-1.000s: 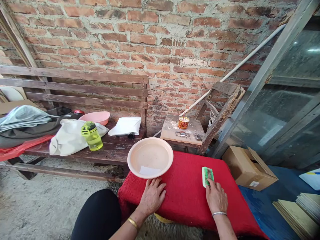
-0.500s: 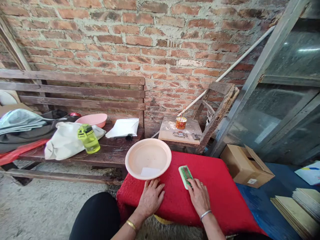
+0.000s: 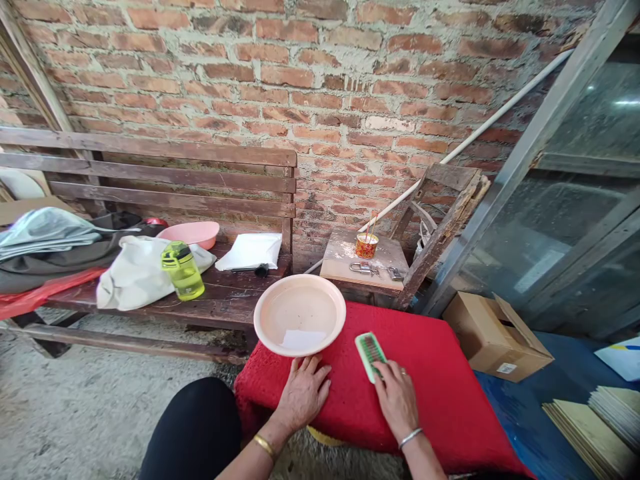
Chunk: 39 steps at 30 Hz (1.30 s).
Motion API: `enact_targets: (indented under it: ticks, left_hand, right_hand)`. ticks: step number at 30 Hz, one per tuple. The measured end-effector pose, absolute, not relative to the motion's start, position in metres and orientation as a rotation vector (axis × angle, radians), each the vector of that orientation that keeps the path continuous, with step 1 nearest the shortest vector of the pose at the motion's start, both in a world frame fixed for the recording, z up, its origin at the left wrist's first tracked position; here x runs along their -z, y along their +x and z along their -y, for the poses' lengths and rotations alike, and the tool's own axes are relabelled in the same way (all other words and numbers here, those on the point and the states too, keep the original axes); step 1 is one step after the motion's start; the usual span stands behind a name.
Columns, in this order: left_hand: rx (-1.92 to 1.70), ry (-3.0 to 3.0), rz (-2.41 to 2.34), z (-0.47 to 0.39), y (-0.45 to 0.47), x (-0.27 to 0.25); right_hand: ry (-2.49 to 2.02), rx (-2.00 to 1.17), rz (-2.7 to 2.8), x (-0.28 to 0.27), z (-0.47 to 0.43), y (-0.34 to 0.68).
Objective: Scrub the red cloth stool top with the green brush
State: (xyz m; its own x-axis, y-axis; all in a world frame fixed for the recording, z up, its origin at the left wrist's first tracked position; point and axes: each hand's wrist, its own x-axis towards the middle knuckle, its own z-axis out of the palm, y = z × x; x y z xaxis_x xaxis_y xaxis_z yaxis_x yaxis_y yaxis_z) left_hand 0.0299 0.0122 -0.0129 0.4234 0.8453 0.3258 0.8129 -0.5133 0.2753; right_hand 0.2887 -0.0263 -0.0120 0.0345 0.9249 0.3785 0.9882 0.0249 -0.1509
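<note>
On the red cloth my right hand point(image 3: 397, 397) grips the lower end of a pale green scrub brush point(image 3: 369, 353), its bristles facing up. To its left, my left hand point(image 3: 304, 393) lies with fingers spread, the fingertips at the near rim of a round pale pink basin point(image 3: 259, 327). Whether they touch the rim I cannot tell. Inside the basin, a flat white piece point(image 3: 303, 339) lies near the front edge, with what looks like water around it. The red cloth point(image 3: 425, 373) covers the surface under basin and brush.
On the wooden bench point(image 3: 225, 303) at left are a green water bottle point(image 3: 183, 272), a white bag point(image 3: 135, 277), a pink basin point(image 3: 200, 233) and a white packet point(image 3: 253, 251). Behind stands a small stool point(image 3: 340, 267) with padlocks point(image 3: 364, 268). A cardboard box point(image 3: 493, 337) is at right.
The view has shifted slightly. The brush has moved a little left with my right hand, and more of its bristle side shows. My left hand stays at the basin's near rim.
</note>
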Motion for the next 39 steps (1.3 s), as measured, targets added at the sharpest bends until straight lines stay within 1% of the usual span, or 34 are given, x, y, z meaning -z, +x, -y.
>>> enact_targets:
  ticks: [3,6,9,12,16,19,22,28,31,33,39]
  left_hand:
    - [-0.663,2.590,-1.512,-0.013,0.030,0.014]
    - [-0.664,2.592,-1.506,-0.013,0.030,0.014]
    - [-0.645,2.581,-1.505,-0.013,0.030,0.012]
    - [-0.632,2.576,-1.497,-0.012,0.031,0.011]
    - [-0.648,2.572,-1.504,-0.012,0.033,0.012]
    - [-0.651,2.549,-1.498,-0.012,0.033,0.013]
    - [-0.640,2.522,-1.503,-0.012,0.033,0.011]
    - [-0.619,2.495,-1.474,-0.012,0.031,0.009]
    - [-0.621,2.498,-1.479,-0.012,0.031,0.009]
    - [-0.630,2.506,-1.476,-0.012,0.031,0.008]
    - [-0.640,2.551,-1.480,-0.012,0.031,0.008]
  right_hand:
    - [-1.839,0.199,2.023,0.009,0.016,0.263]
    - [-2.025,0.128,2.028,-0.006,-0.004,0.268]
    - [-2.278,0.068,1.942,-0.024,-0.025,0.296]
    - [-2.450,0.090,1.797,-0.036,-0.029,0.339]
    - [-2.652,0.112,1.564,-0.038,-0.006,0.400]
    - [-2.699,0.070,1.467,-0.032,0.016,0.424]
    - [-2.603,0.035,1.551,-0.021,0.035,0.411]
    - [-1.923,-0.095,1.948,-0.001,0.059,0.319]
    - [-1.819,-0.099,2.032,-0.003,0.056,0.297]
    - [-1.906,-0.049,2.021,-0.008,0.050,0.303]
    - [-2.449,0.167,1.734,-0.019,0.041,0.366]
